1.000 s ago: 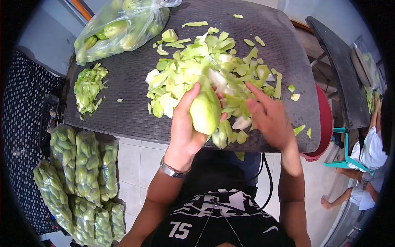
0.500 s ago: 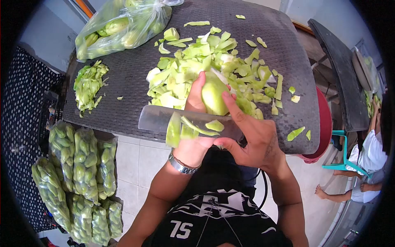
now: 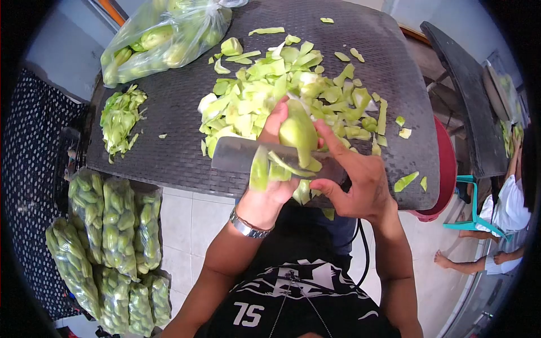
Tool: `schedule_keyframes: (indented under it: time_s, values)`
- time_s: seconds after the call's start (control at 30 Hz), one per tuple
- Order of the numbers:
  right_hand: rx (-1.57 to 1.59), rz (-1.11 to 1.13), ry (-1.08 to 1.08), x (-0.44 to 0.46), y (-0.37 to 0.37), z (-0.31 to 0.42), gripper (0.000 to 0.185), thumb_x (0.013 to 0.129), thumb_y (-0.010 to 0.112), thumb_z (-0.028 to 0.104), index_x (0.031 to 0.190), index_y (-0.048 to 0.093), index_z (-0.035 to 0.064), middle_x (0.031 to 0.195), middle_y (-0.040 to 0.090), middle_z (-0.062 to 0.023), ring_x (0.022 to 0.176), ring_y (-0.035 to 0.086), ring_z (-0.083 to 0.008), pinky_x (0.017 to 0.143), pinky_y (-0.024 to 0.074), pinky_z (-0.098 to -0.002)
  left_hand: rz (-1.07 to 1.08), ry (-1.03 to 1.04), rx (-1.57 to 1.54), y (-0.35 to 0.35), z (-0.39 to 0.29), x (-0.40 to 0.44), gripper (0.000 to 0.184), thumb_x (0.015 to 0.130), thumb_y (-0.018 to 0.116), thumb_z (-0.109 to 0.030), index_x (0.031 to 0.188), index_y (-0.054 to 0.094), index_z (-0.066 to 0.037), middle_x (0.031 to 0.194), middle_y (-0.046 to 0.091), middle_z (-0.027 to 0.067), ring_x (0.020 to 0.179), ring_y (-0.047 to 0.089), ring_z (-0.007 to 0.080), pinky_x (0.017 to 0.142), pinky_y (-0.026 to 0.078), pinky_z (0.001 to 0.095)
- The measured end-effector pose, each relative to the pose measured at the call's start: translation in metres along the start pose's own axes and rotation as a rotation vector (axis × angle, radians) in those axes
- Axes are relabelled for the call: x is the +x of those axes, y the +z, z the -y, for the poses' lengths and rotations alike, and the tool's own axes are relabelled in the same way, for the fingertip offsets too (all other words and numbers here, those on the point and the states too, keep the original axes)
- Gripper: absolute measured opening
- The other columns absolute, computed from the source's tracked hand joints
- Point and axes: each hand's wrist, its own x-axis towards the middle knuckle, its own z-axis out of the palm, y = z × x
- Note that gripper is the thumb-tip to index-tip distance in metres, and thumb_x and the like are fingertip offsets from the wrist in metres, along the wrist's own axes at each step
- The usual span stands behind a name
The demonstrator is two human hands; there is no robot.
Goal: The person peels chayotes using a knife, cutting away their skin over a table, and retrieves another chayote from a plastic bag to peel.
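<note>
My left hand (image 3: 264, 194) is wrapped round a pale green chayote (image 3: 298, 130), its thumb along the left side. My right hand (image 3: 360, 183) grips a wide-bladed knife (image 3: 234, 155), its blade crossing the lower part of the chayote. Strips of green peel cling to the blade, and a peel strip (image 3: 304, 156) hangs from the chayote at the edge. Behind the hands spreads a large pile of green peelings (image 3: 253, 93) on the dark woven-textured table (image 3: 180, 135).
A clear bag of chayotes (image 3: 169, 42) lies at the table's back left, with a smaller peel heap (image 3: 121, 121) below it. Packed bags (image 3: 118, 225) stand on the floor at left. A red tub (image 3: 445, 169) is at right. Another person's foot (image 3: 442, 260) shows far right.
The knife, raised and blurred a second ago, came down across the chayote. Since the middle frame, blade and right hand have shifted slightly right, and a strip now hangs from the chayote.
</note>
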Motion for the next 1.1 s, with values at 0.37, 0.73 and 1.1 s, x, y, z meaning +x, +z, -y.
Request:
schedule_keyframes:
  time_s: [0.37, 0.73, 1.1]
  values:
    - [0.094, 0.047, 0.053, 0.003, -0.005, 0.001, 0.086, 0.087, 0.083, 0.04, 0.159, 0.047, 0.0077, 0.112, 0.076, -0.0226, 0.093, 0.077, -0.0387, 0.079, 0.0602, -0.0401, 0.04, 0.029, 0.04, -0.001, -0.004, -0.005, 0.062, 0.106, 0.059, -0.042, 0.159, 0.046, -0.014, 0.136, 0.066, 0.0084, 0.117, 0.068, 0.024, 0.102, 0.055, 0.0425]
    - [0.294, 0.212, 0.578, 0.007, -0.034, -0.026, 0.069, 0.102, 0.07, 0.041, 0.155, 0.051, 0.0012, 0.077, 0.068, -0.0147, 0.062, 0.068, -0.0181, 0.063, 0.0519, -0.032, 0.118, -0.106, 0.114, -0.007, -0.017, -0.008, 0.053, 0.11, 0.047, -0.05, 0.142, 0.053, -0.009, 0.113, 0.072, 0.0143, 0.086, 0.073, 0.0271, 0.066, 0.06, 0.0399]
    - [0.12, 0.096, 0.312, 0.011, -0.008, 0.029, 0.086, 0.099, 0.073, 0.04, 0.16, 0.035, -0.0068, 0.1, 0.073, -0.0296, 0.083, 0.077, -0.0403, 0.075, 0.0582, -0.0417, -0.051, 0.027, 0.048, -0.016, 0.002, 0.006, 0.053, 0.105, 0.057, -0.05, 0.136, 0.064, -0.007, 0.125, 0.073, 0.0114, 0.114, 0.071, 0.0288, 0.099, 0.057, 0.0482]
